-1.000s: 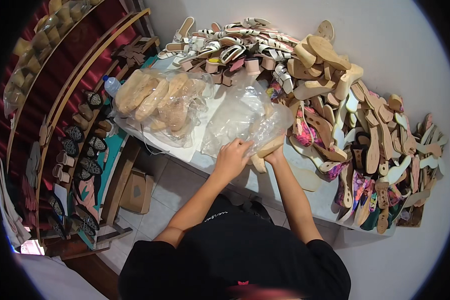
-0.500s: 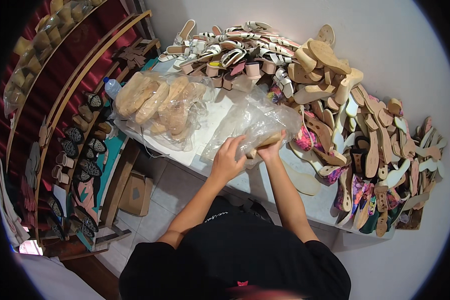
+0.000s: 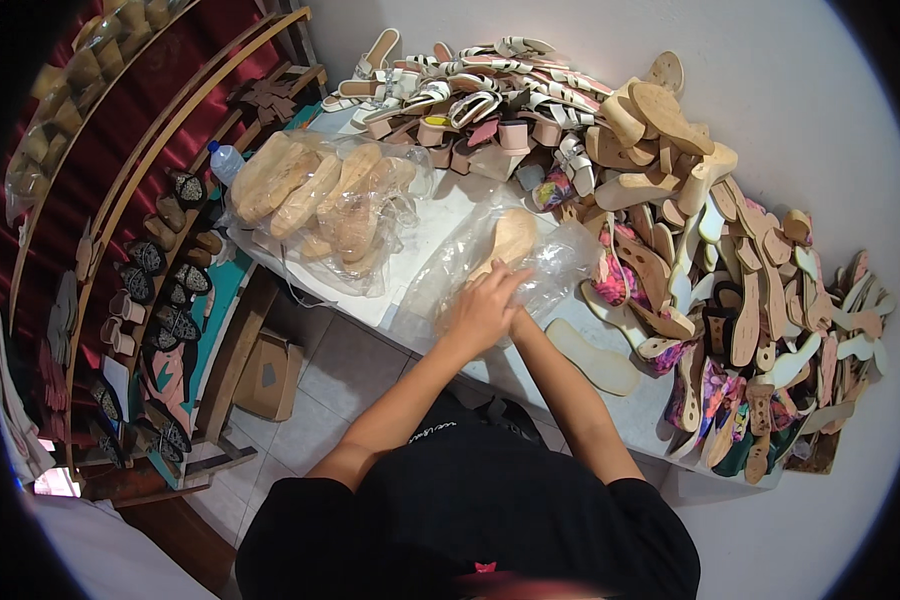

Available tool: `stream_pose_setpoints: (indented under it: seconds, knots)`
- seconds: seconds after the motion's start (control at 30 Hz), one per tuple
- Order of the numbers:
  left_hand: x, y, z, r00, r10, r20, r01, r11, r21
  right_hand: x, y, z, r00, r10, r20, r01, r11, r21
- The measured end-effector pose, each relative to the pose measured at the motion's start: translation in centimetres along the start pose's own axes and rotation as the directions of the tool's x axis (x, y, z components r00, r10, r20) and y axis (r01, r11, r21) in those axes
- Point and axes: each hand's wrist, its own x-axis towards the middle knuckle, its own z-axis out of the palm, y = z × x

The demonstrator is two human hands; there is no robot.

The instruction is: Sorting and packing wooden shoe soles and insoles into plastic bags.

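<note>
A pale wooden shoe sole (image 3: 513,236) lies in a clear plastic bag (image 3: 560,262) on the white table, its rounded end pointing away from me. My left hand (image 3: 482,305) is closed over the sole's near end, fingers bent across it. My right hand (image 3: 519,322) meets it there, mostly hidden behind the left hand and the plastic, so its fingers do not show. Just right of my hands, a flat pale insole (image 3: 592,358) rests on the table.
Left on the table sits another clear bag of wooden soles (image 3: 315,205), near a water bottle (image 3: 225,162). White strappy sandals (image 3: 470,90) pile up at the back. Wooden soles and floral shoes (image 3: 715,270) heap along the right. A shoe rack (image 3: 170,280) stands left, with a cardboard box (image 3: 270,375) below.
The sole has turned from lying sideways at my right hand to pointing away from me in the bag. My left hand has moved right onto it, and my right hand has come leftward.
</note>
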Motion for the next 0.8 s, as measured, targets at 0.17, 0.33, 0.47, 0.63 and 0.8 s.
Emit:
stream_pose_setpoints:
  seconds: [0.17, 0.33, 0.47, 0.63, 0.8]
  knots:
    - [-0.9, 2.2, -0.5, 0.989, -0.032, 0.143, 0.033, 0.999, -0.007, -0.6, -0.3, 2.9, 0.996, 0.092, 0.008, -0.092, 0.993, 0.069]
    - [-2.6, 2.4, -0.8, 0.984, -0.003, 0.18, 0.016, 0.997, -0.073, 1.5, -0.4, 2.5, 0.955, 0.262, 0.138, -0.294, 0.886, 0.357]
    - [-3.0, 2.5, -1.5, 0.972, 0.028, 0.233, 0.009, 0.988, -0.155, 2.8, 1.0, 2.6, 0.975, 0.212, 0.066, -0.219, 0.969, 0.118]
    - [-2.1, 1.8, -2.5, 0.972, 0.031, 0.231, 0.034, 0.962, -0.269, 4.3, 1.9, 1.6, 0.984, 0.176, 0.018, -0.169, 0.965, -0.198]
    - [-1.1, 1.9, -4.3, 0.919, 0.078, 0.385, 0.014, 0.973, -0.231, 3.2, 1.8, 2.7, 0.974, 0.222, 0.05, -0.221, 0.975, -0.023]
